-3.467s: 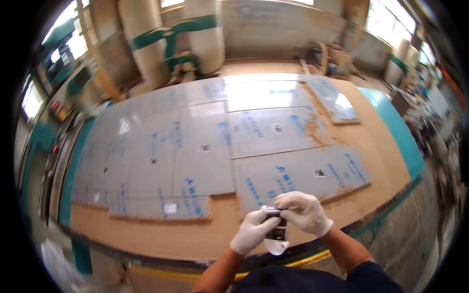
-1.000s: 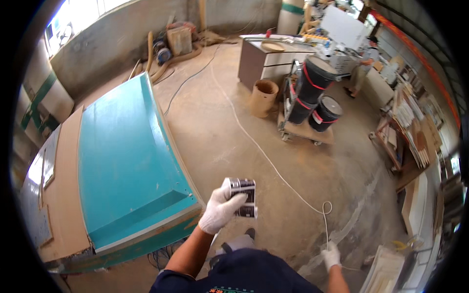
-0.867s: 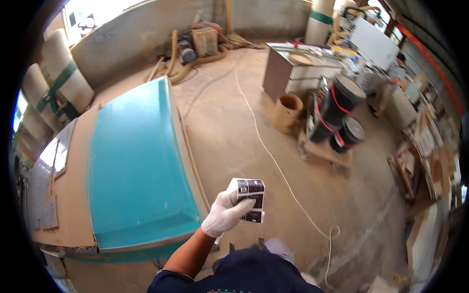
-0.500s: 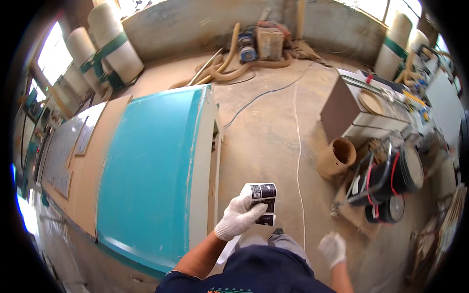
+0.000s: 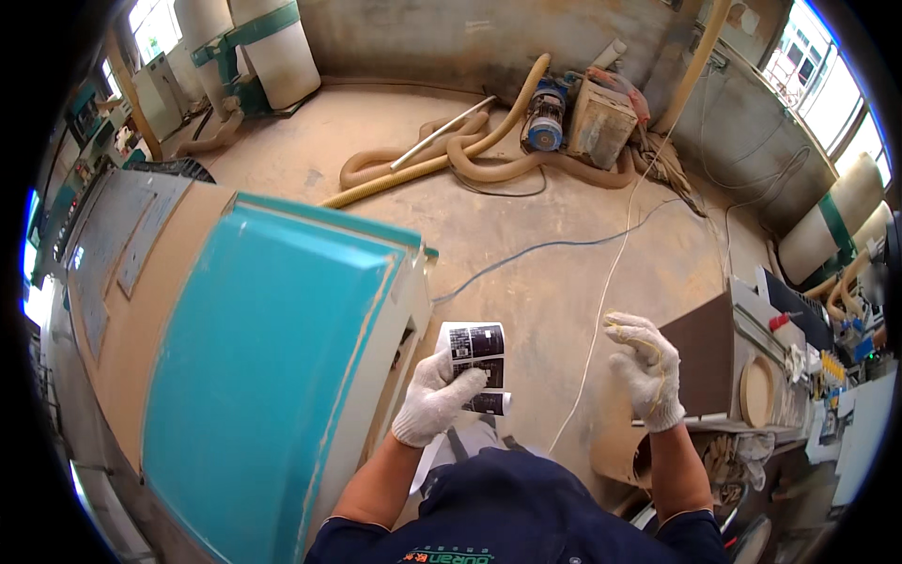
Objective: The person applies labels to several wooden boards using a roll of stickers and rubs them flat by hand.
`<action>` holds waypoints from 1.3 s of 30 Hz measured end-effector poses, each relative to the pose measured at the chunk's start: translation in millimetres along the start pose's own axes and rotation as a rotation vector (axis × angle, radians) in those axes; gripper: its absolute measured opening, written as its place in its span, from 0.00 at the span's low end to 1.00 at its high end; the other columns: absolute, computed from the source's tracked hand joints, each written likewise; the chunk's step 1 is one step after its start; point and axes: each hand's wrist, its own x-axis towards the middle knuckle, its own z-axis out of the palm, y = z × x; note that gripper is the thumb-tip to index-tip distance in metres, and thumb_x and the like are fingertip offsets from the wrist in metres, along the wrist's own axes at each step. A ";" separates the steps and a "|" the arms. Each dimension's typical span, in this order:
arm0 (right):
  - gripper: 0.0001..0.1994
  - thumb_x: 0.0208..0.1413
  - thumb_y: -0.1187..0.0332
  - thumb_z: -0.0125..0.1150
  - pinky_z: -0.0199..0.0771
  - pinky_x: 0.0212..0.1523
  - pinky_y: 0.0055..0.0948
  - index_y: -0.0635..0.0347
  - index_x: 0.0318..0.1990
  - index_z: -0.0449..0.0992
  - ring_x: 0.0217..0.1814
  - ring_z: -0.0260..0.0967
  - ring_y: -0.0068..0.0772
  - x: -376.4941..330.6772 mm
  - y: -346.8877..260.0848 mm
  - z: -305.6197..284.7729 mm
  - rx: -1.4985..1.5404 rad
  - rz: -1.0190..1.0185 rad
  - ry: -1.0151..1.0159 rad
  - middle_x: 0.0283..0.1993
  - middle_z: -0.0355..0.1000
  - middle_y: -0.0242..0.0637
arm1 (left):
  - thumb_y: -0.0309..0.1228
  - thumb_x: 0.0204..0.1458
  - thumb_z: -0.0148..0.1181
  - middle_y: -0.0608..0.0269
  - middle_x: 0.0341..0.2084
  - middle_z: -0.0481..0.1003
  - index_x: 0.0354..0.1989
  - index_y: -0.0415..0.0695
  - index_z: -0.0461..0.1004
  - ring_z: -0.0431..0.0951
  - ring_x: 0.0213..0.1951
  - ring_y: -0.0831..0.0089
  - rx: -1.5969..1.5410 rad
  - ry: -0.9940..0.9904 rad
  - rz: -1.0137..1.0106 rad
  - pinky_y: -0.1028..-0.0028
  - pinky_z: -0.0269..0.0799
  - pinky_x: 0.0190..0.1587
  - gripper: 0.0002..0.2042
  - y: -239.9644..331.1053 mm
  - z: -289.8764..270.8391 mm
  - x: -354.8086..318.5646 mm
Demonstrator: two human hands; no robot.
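My left hand [image 5: 430, 402], in a white knit glove, grips a strip of black-and-white printed labels [image 5: 477, 340]. The thumb lies across the front of the strip, and its lower end curls. White backing shows below my wrist, partly hidden by my arm and shirt. Raised on the other side is my right hand [image 5: 648, 371], gloved the same way. Its fingers are loosely bent and apart, with nothing visible in them. Left of the labels stands a stack topped with a turquoise panel [image 5: 272, 338], close to my left forearm but not clearly touching it.
Brown cardboard [image 5: 193, 244] and grey sheets [image 5: 113, 235] lie beyond the panel. A ribbed hose [image 5: 498, 169] coils near a blue motor [image 5: 545, 122] and a dusty box [image 5: 601, 117]. A blue cable [image 5: 536, 246] and a white cord [image 5: 601, 310] cross the floor. A dark-sided cabinet [image 5: 700, 357] stands at right.
My right hand has risen from low by my side to about the labels' height. The view has shifted toward the right-hand wall. My left hand still holds the label strip.
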 end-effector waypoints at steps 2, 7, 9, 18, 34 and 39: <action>0.20 0.46 0.83 0.69 0.74 0.63 0.36 0.64 0.49 0.83 0.61 0.77 0.43 59.2 11.4 -1.3 -0.053 -0.069 -0.042 0.56 0.79 0.45 | 0.20 0.65 0.55 0.62 0.44 0.80 0.60 0.35 0.74 0.82 0.43 0.74 -0.027 -0.020 -0.036 0.65 0.86 0.49 0.16 18.9 5.2 60.9; 0.22 0.41 0.77 0.75 0.74 0.63 0.48 0.59 0.49 0.83 0.61 0.75 0.53 238.9 52.3 34.1 -0.250 -0.456 -0.270 0.55 0.79 0.46 | 0.22 0.64 0.55 0.60 0.48 0.81 0.60 0.35 0.75 0.83 0.46 0.73 0.103 -0.003 -0.029 0.67 0.84 0.52 0.17 65.5 -18.7 208.4; 0.24 0.41 0.73 0.78 0.72 0.65 0.53 0.57 0.51 0.82 0.61 0.75 0.55 313.6 76.4 59.8 -0.229 -0.541 -0.375 0.53 0.80 0.44 | 0.22 0.65 0.55 0.58 0.49 0.81 0.62 0.35 0.74 0.83 0.46 0.71 0.116 -0.024 -0.004 0.68 0.83 0.51 0.17 73.5 -33.7 268.6; 0.18 0.45 0.76 0.75 0.73 0.66 0.51 0.56 0.46 0.83 0.51 0.81 0.42 594.4 159.1 210.6 0.034 -0.657 -1.000 0.45 0.82 0.39 | 0.26 0.66 0.60 0.65 0.40 0.80 0.51 0.37 0.76 0.81 0.41 0.80 -0.277 0.405 0.167 0.73 0.81 0.45 0.09 132.5 -124.6 429.8; 0.08 0.50 0.74 0.72 0.76 0.61 0.36 0.67 0.36 0.80 0.53 0.79 0.34 975.0 221.4 513.1 0.436 0.243 -1.362 0.49 0.83 0.46 | 0.24 0.66 0.57 0.64 0.42 0.79 0.56 0.34 0.76 0.76 0.43 0.81 0.093 0.750 0.343 0.75 0.75 0.47 0.13 369.7 -395.4 678.7; 0.04 0.54 0.74 0.69 0.76 0.56 0.34 0.64 0.34 0.81 0.51 0.78 0.34 1025.7 215.4 691.6 0.632 0.466 -1.650 0.48 0.83 0.49 | 0.25 0.66 0.56 0.64 0.44 0.80 0.60 0.35 0.75 0.76 0.43 0.81 -0.047 0.999 0.498 0.76 0.74 0.47 0.16 405.6 -499.0 678.6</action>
